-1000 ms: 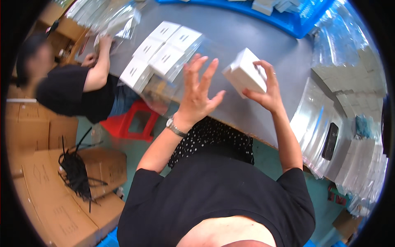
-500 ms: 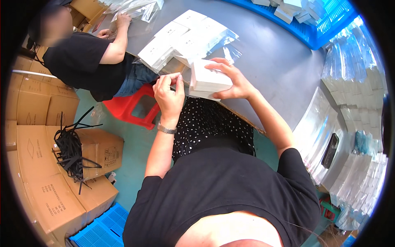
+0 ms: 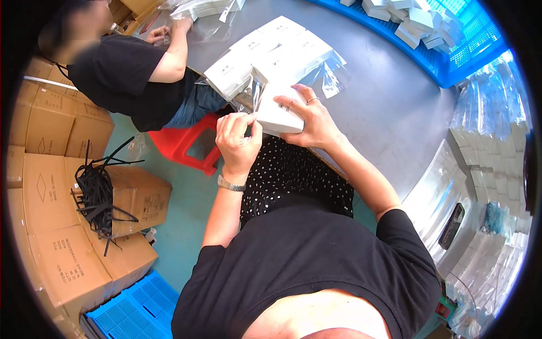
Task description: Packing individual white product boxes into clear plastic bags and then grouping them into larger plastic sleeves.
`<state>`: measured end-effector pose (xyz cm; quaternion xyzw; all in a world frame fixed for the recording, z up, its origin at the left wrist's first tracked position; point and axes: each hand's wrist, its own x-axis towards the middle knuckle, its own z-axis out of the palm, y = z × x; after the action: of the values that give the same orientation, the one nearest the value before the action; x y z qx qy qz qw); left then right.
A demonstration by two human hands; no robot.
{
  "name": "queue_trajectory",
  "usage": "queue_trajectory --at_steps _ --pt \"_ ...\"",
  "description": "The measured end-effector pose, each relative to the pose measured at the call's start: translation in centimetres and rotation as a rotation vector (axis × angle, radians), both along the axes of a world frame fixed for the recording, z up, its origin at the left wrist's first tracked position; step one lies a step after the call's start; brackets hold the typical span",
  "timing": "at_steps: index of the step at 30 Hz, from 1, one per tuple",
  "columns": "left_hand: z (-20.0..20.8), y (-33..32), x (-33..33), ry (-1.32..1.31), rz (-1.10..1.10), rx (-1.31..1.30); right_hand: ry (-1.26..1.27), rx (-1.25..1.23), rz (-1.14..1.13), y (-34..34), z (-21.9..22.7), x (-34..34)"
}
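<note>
My right hand (image 3: 317, 123) grips a white box (image 3: 275, 120) from its right side, fingers over the top and thumb low at the near end. This box stands at the table's near edge, against several white boxes (image 3: 271, 56) grouped in a clear plastic bag (image 3: 332, 85). My left hand (image 3: 239, 141) is closed in a pinch at the bag's near edge, just left of the held box. Its fingertips partly hide the film between them.
A co-worker (image 3: 121, 76) sits at the left, handling another bag. A blue crate (image 3: 446, 68) with small white boxes is at the far right. Clear sleeves (image 3: 432, 189) and a dark device (image 3: 451, 226) lie right. Cartons (image 3: 51, 186), black straps (image 3: 96, 195) and a red stool (image 3: 183, 147) are left.
My right hand has brought the white box leftward, closer against the bagged boxes and my left hand. My left hand stays pinched. The whole view has shifted slightly.
</note>
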<state>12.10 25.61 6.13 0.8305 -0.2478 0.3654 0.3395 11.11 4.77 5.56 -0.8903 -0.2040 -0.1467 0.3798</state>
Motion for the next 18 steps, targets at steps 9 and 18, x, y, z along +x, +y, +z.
queue_trajectory --at_steps 9,18 --pt "0.3 -1.0 -0.2 0.042 0.023 0.153 -0.087 -0.099 -0.161 2.5 -0.3 -0.4" --pt "-4.5 0.4 -1.7 0.373 0.176 -0.099 -0.131 -0.063 -0.190 2.6 -1.3 -0.8"
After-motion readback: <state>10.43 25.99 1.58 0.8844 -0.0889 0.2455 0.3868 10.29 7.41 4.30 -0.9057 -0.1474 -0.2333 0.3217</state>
